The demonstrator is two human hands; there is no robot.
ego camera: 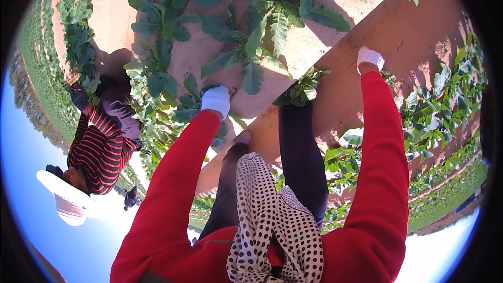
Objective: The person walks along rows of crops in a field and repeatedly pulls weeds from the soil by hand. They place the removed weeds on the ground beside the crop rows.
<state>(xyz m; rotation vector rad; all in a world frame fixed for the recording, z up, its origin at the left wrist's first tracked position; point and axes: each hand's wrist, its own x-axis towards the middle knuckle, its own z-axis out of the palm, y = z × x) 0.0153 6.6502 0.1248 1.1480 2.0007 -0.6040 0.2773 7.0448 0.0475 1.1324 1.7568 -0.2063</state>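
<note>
My left hand (216, 100), in a white knit glove, is low against the soil of the raised bed, beside the dark lobed leaves of a small plant (188, 102). Its fingertips are turned away, and I cannot see whether they grip anything. My right hand (370, 59), also gloved in white, is stretched out over the bare reddish furrow (342, 86). Its fingers look curled in, but what they may hold is hidden. Between my hands, a leafy clump (302, 88) lies in front of my dark trouser leg (296, 137).
Large toothed-leaf plants (275, 23) grow on the bed ahead. More crop rows (432, 106) stand to the right. At left, a person in a striped top (100, 143) and white hat bends over a row, a dark-gloved hand holding a plant. My dotted scarf (255, 204) hangs down.
</note>
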